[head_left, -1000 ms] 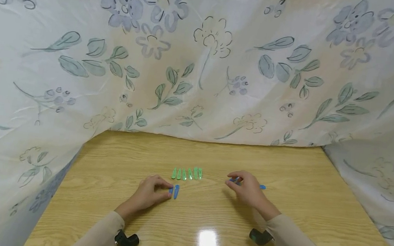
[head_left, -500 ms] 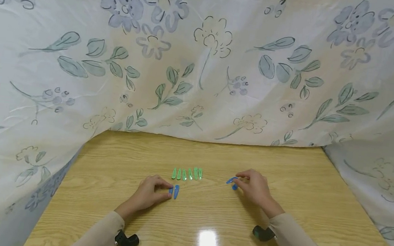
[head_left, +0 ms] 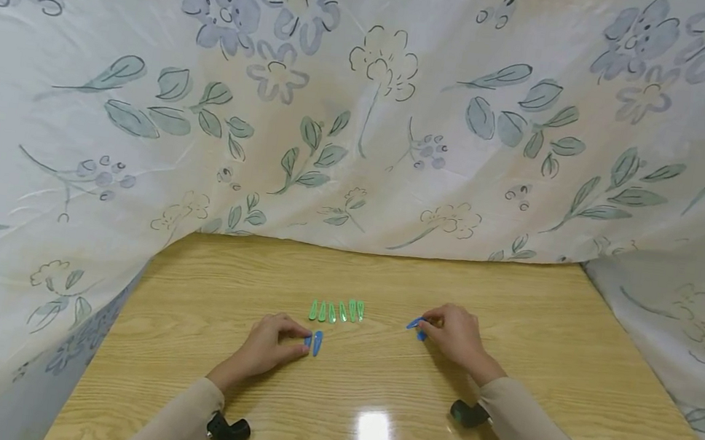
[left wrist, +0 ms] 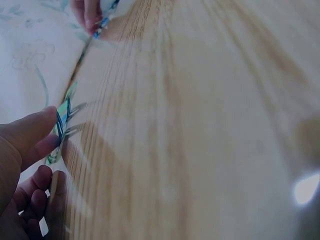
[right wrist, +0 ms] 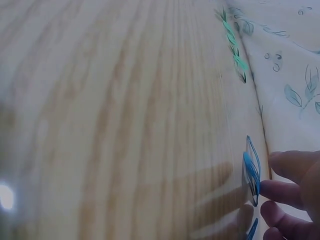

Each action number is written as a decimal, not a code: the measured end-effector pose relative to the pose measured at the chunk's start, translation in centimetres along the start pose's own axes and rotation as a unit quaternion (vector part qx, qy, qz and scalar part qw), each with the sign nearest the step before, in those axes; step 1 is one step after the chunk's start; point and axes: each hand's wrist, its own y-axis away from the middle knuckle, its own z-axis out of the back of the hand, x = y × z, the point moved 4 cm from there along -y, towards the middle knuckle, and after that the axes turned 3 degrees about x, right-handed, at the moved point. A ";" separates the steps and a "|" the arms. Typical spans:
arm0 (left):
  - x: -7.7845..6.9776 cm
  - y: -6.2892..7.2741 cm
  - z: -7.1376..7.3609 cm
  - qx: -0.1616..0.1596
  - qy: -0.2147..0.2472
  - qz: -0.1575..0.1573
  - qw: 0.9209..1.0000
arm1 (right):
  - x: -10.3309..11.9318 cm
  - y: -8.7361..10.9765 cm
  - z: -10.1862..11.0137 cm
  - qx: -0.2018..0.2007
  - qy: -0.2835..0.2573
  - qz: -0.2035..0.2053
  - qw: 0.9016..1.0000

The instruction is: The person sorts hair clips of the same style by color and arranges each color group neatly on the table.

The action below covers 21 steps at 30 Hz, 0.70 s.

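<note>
Left hand (head_left: 271, 346) pinching a blue snap clip (head_left: 307, 341), presumably steadying it; right hand (head_left: 455, 337) pinches a second clip (head_left: 415, 323) by its end!

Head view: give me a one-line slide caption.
Left hand and right hand each pinch a blue clip; six green clips form a row.

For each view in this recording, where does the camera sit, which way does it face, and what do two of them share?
Head: worn on the head, facing forward and down at the table, green clips, blue clips and floral cloth; shows both sleeves, the left-hand grip and right-hand grip.
Left wrist: on that wrist, looking across the table; left-hand grip at the left edge, right-hand grip at the top.
Right wrist: on that wrist, looking across the table; right-hand grip lower right.
Shared: head and left wrist both show both grips.
</note>
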 end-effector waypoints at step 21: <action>-0.2 0.1 0.0 0.000 -0.003 -0.004 1.000 | 1.5 -0.8 -0.9 -0.024 0.037 -0.003 0.999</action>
